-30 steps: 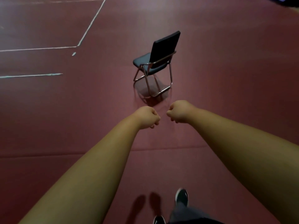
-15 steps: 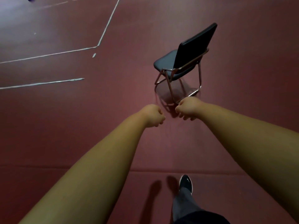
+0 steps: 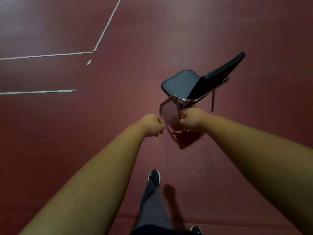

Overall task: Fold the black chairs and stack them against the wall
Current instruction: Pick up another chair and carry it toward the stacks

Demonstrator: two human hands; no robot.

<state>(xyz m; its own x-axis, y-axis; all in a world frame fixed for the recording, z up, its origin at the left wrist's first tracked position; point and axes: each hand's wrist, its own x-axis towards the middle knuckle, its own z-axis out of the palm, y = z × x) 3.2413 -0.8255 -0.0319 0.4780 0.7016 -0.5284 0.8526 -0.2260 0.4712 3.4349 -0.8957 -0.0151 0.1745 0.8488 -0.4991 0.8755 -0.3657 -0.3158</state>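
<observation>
The bare left forearm (image 3: 105, 167) and right forearm (image 3: 245, 146) reach out ahead, converging toward the middle. The left grip (image 3: 153, 125) and right grip (image 3: 193, 119) are each curled into a fist, knuckles facing one another across a small gap, holding nothing.

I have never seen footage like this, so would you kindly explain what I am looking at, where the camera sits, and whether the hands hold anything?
There is no machine here. A person wears a wide-angle camera on the head, looking forward and down, so you see their own bare arms. The left hand and right hand are curled into fists, the fingers holding nothing. Ahead stands one black chair, unfolded, on a dark red floor marked with white lines. A black shoe shows below.
</observation>
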